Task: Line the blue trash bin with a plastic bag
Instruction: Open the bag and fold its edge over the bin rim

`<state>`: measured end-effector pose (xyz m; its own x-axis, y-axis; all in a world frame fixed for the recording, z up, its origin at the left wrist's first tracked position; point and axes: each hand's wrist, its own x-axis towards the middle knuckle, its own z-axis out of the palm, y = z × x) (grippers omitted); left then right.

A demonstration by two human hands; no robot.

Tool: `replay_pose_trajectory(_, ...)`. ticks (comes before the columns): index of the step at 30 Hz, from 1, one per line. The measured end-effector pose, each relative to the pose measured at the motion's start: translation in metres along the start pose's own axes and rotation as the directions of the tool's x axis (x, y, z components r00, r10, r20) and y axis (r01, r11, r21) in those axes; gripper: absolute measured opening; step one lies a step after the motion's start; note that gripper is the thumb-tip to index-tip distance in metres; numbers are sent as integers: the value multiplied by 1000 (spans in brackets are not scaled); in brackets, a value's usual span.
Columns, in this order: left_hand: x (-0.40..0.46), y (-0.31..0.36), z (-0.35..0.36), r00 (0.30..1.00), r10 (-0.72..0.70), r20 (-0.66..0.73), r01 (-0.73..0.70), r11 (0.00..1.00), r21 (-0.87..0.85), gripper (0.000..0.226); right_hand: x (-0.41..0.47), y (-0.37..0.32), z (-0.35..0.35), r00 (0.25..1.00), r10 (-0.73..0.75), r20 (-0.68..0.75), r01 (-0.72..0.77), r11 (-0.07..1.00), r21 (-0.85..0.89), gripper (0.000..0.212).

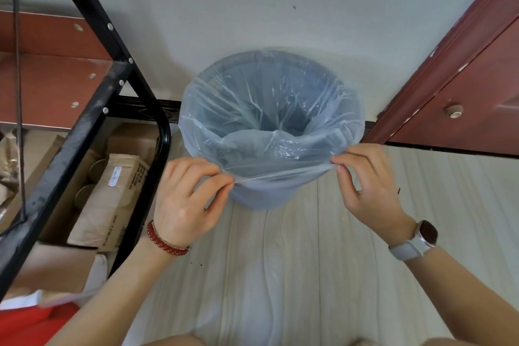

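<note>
The left hand (185, 199) pinches the plastic bag (269, 121) between thumb and fingertips at about seven o'clock on the rim of the blue trash bin (252, 199). The right hand (368, 182) pinches it likewise at about four o'clock. The film looks feather-light, limp, slippery and easily torn, so its folded hem seems the best hold. Clear, crinkled, it drapes inside the floor-standing bin, cuffed over the rim.

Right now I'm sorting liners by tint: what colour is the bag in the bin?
Translucent pale blue plastic bag, shown in the head view.
</note>
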<state>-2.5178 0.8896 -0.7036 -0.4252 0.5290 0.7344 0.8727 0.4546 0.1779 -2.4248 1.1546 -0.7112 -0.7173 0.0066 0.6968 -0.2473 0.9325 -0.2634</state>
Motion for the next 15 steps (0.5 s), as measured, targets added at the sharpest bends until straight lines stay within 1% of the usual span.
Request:
replay_pose_trajectory(3,-10,3,5,999,36,-23,-35,998,47,15,-11,0,6,999,36,15,-36,999,-18,14)
replay_pose_trajectory(5,-16,3,9,999,52,-2,-52,996,72,13,-17,2,9,999,19,46,-16,998,-58,14)
replay_pose_trajectory(7,-23,1,13,998,54,35,-57,994,95,10,-22,5,12,997,-3,78,9,997,-74,9)
replay_pose_trajectory(9,-26,-4,14,994,30,101,-42,993,110,5,-24,7,14,993,0,122,10,996,-89,9)
replay_pose_trajectory(10,-27,-7,14,990,9,140,-24,994,108,6,-24,8,14,989,7,147,9,995,-104,11)
replay_pose_trajectory(12,-29,-10,12,975,-55,216,38,996,85,14,-21,10,12,983,35,182,-15,994,-113,13)
replay_pose_trajectory(13,-30,-10,10,970,-115,216,105,993,57,15,-20,9,10,981,66,183,-52,995,-79,16)
replay_pose_trajectory(14,-29,-8,7,960,-209,184,211,977,9,16,-18,7,8,979,125,160,-126,992,-4,17)
replay_pose_trajectory(15,-27,-7,5,936,-325,133,334,941,-52,17,-16,4,5,968,225,111,-237,965,108,18)
